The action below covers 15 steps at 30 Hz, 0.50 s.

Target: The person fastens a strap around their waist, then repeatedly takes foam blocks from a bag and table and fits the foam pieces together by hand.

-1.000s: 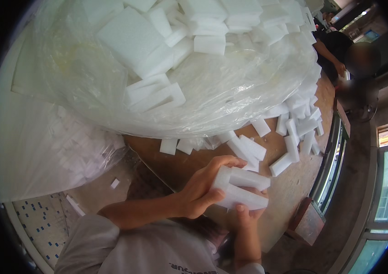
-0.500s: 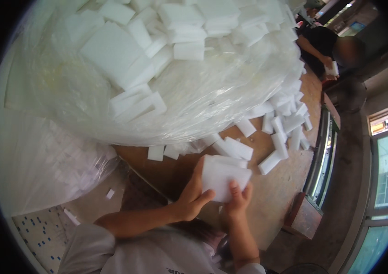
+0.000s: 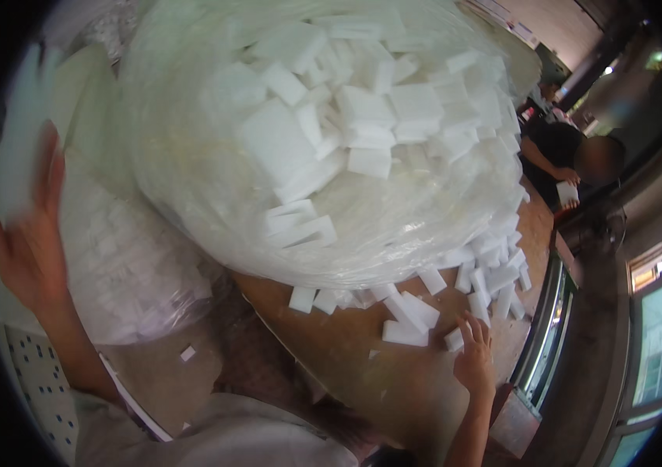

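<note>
My left hand (image 3: 29, 237) is raised at the far left, and a motion-blurred stack of white foam blocks (image 3: 18, 136) rests against its fingers. Over the brown wooden table (image 3: 346, 373), my right hand (image 3: 475, 359) has its fingers spread, the fingertips at a small loose white block (image 3: 454, 339). More loose white blocks (image 3: 409, 315) lie scattered just beyond it, along the foot of a huge clear plastic bag (image 3: 346, 156) filled with the same blocks.
A second, smaller plastic bag of white pieces (image 3: 136, 272) sits at the left below the big one. Another person (image 3: 572, 156) sits at the far end of the table holding a white block. Windows (image 3: 658, 335) run along the right, and tiled floor (image 3: 35, 373) shows lower left.
Both hands held a stack of white blocks together in front of me. Now my left hand has swung far left with the stack, and my right hand has let go and moved to the loose blocks.
</note>
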Each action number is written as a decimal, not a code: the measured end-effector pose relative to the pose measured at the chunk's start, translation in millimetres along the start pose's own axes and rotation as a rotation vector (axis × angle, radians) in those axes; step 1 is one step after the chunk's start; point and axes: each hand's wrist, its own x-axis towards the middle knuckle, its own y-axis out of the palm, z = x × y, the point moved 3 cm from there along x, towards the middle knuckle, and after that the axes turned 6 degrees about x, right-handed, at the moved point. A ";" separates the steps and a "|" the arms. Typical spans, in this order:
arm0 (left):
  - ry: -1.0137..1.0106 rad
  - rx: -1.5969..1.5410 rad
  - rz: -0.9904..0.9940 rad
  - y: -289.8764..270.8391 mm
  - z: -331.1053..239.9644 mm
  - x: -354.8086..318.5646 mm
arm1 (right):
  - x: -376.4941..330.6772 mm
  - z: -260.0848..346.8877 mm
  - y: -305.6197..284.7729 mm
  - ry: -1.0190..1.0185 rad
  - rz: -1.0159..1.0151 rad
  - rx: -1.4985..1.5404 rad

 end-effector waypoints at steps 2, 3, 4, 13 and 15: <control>0.070 -0.012 0.061 -18.1 -33.4 4.4 | -3.6 -20.7 11.8 -0.038 0.100 -0.163; 0.043 -0.065 0.143 -31.7 -7.7 17.0 | -10.7 -35.9 13.0 -0.046 0.086 -0.189; -0.022 -0.110 0.344 -36.6 9.0 2.4 | -6.7 -30.1 13.9 -0.058 0.072 -0.185; -0.301 0.432 1.083 30.9 167.9 -198.9 | 58.3 172.1 -14.5 -0.187 0.074 0.657; 0.012 0.579 1.059 31.7 175.6 -189.5 | 90.9 215.2 -13.7 -0.243 0.235 0.759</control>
